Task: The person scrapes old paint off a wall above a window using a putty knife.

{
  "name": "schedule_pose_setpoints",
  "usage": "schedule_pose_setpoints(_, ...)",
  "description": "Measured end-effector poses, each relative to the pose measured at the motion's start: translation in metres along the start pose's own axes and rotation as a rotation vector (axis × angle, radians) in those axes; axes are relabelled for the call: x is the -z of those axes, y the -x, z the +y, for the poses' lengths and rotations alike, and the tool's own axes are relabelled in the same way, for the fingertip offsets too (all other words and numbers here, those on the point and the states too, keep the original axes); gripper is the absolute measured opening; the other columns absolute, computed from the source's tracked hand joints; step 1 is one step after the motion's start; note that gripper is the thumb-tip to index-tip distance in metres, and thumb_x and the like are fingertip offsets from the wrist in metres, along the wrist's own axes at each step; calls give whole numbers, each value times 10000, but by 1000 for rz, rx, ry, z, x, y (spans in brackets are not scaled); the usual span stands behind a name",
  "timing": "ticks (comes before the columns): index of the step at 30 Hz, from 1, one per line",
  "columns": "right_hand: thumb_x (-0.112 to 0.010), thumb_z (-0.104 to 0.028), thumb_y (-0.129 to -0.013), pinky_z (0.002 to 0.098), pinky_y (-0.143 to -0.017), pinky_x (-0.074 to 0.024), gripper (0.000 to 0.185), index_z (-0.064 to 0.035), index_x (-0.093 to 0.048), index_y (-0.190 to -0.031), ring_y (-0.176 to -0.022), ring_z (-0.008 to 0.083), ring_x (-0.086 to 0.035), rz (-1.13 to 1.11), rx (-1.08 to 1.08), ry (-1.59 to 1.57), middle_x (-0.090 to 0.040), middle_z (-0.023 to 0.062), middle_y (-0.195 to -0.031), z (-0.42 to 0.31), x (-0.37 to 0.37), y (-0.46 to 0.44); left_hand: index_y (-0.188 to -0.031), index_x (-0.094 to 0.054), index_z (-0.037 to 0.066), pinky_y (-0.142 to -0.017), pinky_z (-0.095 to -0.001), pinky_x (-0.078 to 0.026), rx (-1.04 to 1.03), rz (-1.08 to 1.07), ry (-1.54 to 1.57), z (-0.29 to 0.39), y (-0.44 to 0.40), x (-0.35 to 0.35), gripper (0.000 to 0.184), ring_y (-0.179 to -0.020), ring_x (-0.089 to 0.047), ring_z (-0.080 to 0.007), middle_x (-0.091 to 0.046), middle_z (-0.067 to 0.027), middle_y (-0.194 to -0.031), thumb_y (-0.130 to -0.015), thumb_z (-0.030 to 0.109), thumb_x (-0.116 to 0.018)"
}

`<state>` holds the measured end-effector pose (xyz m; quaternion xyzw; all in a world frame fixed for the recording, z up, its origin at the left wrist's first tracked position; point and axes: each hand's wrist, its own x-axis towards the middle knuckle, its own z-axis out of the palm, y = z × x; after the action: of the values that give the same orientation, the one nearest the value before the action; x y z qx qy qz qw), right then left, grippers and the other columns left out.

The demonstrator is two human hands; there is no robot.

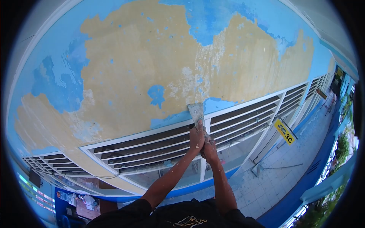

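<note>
A wide-bladed paint scraper (195, 110) rests its blade against the wall (140, 68), just above the louvred window frame. My left hand (196, 138) is closed around the scraper's handle, with a finger stretched up along it toward the blade. Just below and to the right, my right hand (208, 148) is also wrapped around the handle, pressed close to the left. The handle is mostly hidden by my fingers. Blue paint (224, 104) remains in ragged patches around the blade, with tan and whitish bare surface above it.
White louvre windows (243, 117) run along the wall below the scraped area. A yellow "3C" sign (284, 132) juts out at the right. A tool with a long handle (258, 168) lies on the tiled floor (270, 186). Cluttered table (81, 209) at lower left.
</note>
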<state>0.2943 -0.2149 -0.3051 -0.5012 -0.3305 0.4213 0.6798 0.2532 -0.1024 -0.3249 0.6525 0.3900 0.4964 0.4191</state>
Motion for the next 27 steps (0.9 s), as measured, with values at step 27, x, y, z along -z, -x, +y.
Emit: schedule_pose_setpoints(27,-450,-355,-1075,255,-347,-267,306,-101,-608,-1011,-398,55,-381,6,66,-167,-473,-44,-585,-75,-22,-30,-700,-571,-25,-586,-401,-422,-220,-120,36,88,-59,-2,723,-592,-501,-185,-531,-96,-583,-1063,589,-455)
